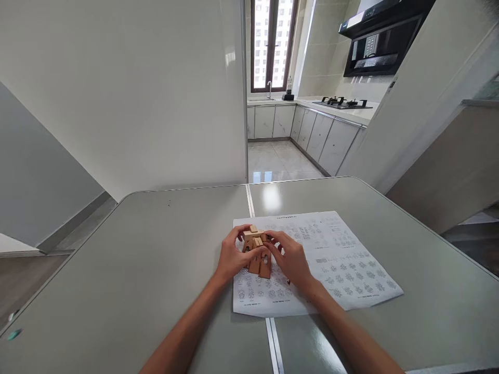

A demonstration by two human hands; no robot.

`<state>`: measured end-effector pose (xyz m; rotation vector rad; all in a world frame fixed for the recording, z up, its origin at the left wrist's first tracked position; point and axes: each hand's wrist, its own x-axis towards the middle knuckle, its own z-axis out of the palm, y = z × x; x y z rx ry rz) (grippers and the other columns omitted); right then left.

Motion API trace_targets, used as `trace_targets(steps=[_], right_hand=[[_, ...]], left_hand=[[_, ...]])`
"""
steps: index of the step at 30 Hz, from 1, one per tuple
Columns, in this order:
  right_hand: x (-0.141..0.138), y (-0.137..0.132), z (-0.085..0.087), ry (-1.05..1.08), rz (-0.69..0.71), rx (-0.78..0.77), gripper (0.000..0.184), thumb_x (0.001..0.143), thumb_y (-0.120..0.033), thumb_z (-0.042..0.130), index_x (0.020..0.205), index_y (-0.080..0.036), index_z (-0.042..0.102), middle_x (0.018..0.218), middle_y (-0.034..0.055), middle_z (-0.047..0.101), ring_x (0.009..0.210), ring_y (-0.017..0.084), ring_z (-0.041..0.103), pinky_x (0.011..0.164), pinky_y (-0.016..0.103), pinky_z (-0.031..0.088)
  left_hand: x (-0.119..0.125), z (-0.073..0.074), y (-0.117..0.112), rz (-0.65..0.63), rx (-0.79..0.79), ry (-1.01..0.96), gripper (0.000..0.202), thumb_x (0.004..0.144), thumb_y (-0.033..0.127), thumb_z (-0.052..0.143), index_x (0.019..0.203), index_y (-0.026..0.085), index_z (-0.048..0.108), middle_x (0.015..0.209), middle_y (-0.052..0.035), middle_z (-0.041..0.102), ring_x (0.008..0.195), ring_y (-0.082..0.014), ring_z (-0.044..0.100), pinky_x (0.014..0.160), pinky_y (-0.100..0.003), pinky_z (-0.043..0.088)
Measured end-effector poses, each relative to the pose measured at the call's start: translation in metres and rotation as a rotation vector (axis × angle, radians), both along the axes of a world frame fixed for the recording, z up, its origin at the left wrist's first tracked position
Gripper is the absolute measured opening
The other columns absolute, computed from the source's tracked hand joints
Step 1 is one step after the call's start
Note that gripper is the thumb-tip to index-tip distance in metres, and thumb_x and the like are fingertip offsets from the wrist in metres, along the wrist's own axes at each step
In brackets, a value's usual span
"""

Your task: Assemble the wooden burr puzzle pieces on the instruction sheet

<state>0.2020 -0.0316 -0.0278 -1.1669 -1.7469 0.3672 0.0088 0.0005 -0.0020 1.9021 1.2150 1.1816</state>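
A small wooden block puzzle [258,253], made of several interlocked light-brown pieces, is held just above a printed instruction sheet [343,259]. My left hand [233,257] grips it from the left, fingers curled round its top and side. My right hand [289,255] holds it from the right, with fingers pinching the upper pieces. Both forearms reach in from the bottom of the view. The sheet lies on a grey table [136,270] and shows many small diagrams.
The table has a seam [249,200] running down its middle and rounded far corners. Beyond it stands a white wall [136,93]. A kitchen doorway at the back shows cabinets [323,135], a hob [343,103] and a window [273,44].
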Motion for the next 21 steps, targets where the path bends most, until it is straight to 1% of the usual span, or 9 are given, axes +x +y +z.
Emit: trace_targets(steps=[3,5,7,9,11,13,15,21], right_hand=[[-0.001,0.0,0.001,-0.001,0.011,-0.001,0.022,0.106,-0.031,0.051,0.123,-0.028,0.063,0.107,0.0061,0.073,0.084,0.021,0.072,0.069,0.033,0.058],[-0.002,0.0,0.004,0.044,0.011,-0.015,0.02,0.105,-0.031,0.052,0.121,-0.028,0.065,0.11,0.0071,0.07,0.085,0.021,0.071,0.069,0.033,0.059],[-0.002,0.0,0.008,0.119,0.031,-0.036,0.019,0.103,-0.033,0.056,0.117,-0.028,0.067,0.122,0.009,0.066,0.091,0.021,0.071,0.07,0.033,0.06],[-0.002,0.0,0.013,0.188,0.082,-0.066,0.018,0.101,-0.033,0.058,0.115,-0.027,0.068,0.135,0.0101,0.061,0.101,0.023,0.07,0.073,0.034,0.061],[-0.002,0.0,0.017,0.228,0.15,-0.099,0.017,0.101,-0.032,0.059,0.114,-0.028,0.069,0.142,0.0098,0.059,0.111,0.025,0.068,0.078,0.036,0.062],[-0.003,-0.001,0.019,0.249,0.196,-0.112,0.017,0.1,-0.032,0.06,0.115,-0.028,0.068,0.14,0.0097,0.062,0.116,0.026,0.066,0.081,0.038,0.062],[-0.003,-0.001,0.019,0.26,0.211,-0.103,0.017,0.1,-0.031,0.061,0.115,-0.027,0.068,0.136,0.0099,0.065,0.116,0.026,0.067,0.086,0.04,0.062],[-0.003,-0.002,0.014,0.186,0.178,-0.034,0.015,0.1,-0.028,0.062,0.113,-0.028,0.068,0.135,0.0087,0.065,0.12,0.027,0.066,0.1,0.045,0.058]], left_hand=[[-0.001,0.0,0.002,0.017,-0.048,-0.039,0.054,0.073,0.048,0.087,0.116,0.022,0.068,0.111,-0.0039,0.073,0.093,-0.0208,0.064,0.086,-0.032,0.051],[-0.001,-0.002,0.003,0.022,-0.073,-0.072,0.054,0.073,0.048,0.087,0.117,0.022,0.068,0.112,-0.0045,0.073,0.094,-0.0212,0.065,0.088,-0.033,0.051],[-0.002,-0.002,0.004,0.02,-0.09,-0.099,0.054,0.074,0.047,0.086,0.118,0.022,0.067,0.112,-0.005,0.073,0.096,-0.0216,0.065,0.089,-0.033,0.051],[-0.003,-0.003,0.004,-0.001,-0.107,-0.116,0.054,0.076,0.045,0.085,0.12,0.023,0.066,0.113,-0.0053,0.072,0.098,-0.0219,0.066,0.091,-0.034,0.051],[-0.004,-0.002,0.003,-0.043,-0.128,-0.119,0.054,0.077,0.044,0.084,0.124,0.023,0.065,0.116,-0.0054,0.072,0.1,-0.022,0.066,0.092,-0.034,0.051],[-0.004,0.0,0.002,-0.084,-0.146,-0.12,0.056,0.077,0.043,0.083,0.126,0.024,0.064,0.118,-0.0055,0.072,0.102,-0.022,0.066,0.093,-0.034,0.051],[-0.004,0.002,0.001,-0.106,-0.157,-0.128,0.056,0.077,0.043,0.083,0.126,0.024,0.063,0.119,-0.0055,0.072,0.103,-0.022,0.067,0.094,-0.033,0.051],[-0.003,0.005,0.001,-0.101,-0.202,-0.154,0.052,0.076,0.043,0.082,0.12,0.022,0.065,0.11,-0.0051,0.074,0.098,-0.0218,0.068,0.09,-0.033,0.052]])
